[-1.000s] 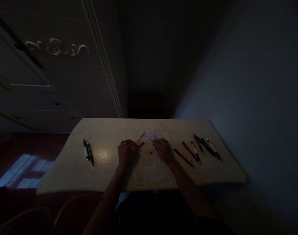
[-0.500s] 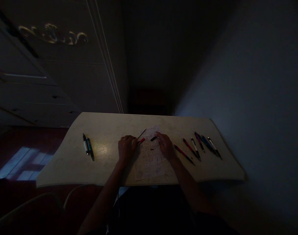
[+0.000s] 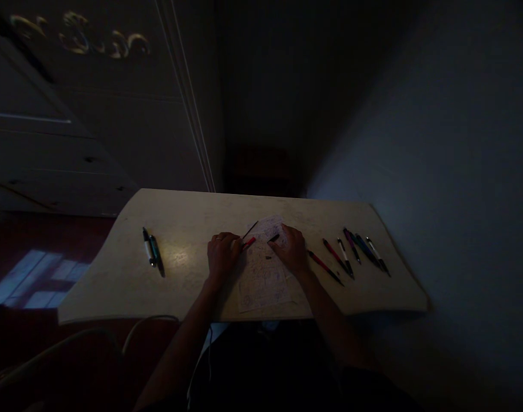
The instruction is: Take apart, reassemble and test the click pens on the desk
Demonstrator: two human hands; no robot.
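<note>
My left hand (image 3: 222, 254) is closed around a red pen part (image 3: 248, 244), whose end sticks out past the fingers. A thin dark stick like a pen refill (image 3: 250, 229) also juts from the same fingertips. My right hand (image 3: 290, 247) is open, thumb and fingers apart, close to a short black pen piece (image 3: 273, 238). Under both hands lies a sheet of paper with handwriting (image 3: 264, 289). A small dark bit (image 3: 268, 257) rests on the sheet between the hands. The dim light hides finer details.
On the right of the pale table (image 3: 193, 212) lie several pens, among them a red and black pen (image 3: 325, 268) and a white and black pen (image 3: 378, 256). Two pens (image 3: 149, 247) lie at the left. A wall (image 3: 450, 171) borders the right side; drawers (image 3: 81, 154) stand at left.
My right hand has shifted slightly right and its fingers have spread, with the black piece now lying at a different angle. The left hand keeps its hold. The camera view has tilted slightly.
</note>
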